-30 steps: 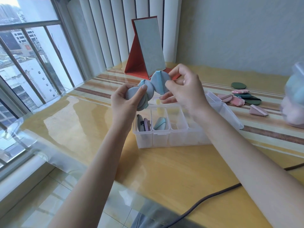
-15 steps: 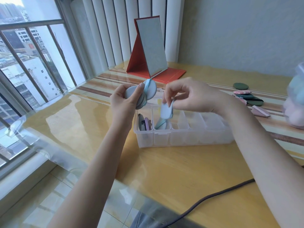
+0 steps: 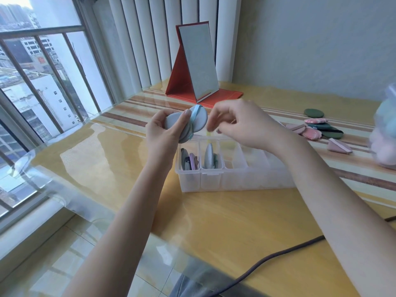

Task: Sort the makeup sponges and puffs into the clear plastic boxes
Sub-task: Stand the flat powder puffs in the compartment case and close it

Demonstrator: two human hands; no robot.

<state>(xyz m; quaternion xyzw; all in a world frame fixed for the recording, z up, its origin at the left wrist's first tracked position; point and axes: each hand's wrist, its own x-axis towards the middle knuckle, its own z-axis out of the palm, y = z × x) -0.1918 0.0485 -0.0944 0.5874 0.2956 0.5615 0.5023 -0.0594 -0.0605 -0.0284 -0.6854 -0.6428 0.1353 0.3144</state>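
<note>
Midway, left hand gripped stacked blue puffs; empty right hand, fingers loosely curled beside them, likely plucks another for the box beneath.

Both bare forearms are reaching forward, hands raised side by side. The left hand is gripping, thumb pressing across the front and fingers curling behind. The right hand is hovering just beside it, fingers curling downward, blurred, seemingly holding nothing.

Table with box, mirror, puffs
</note>
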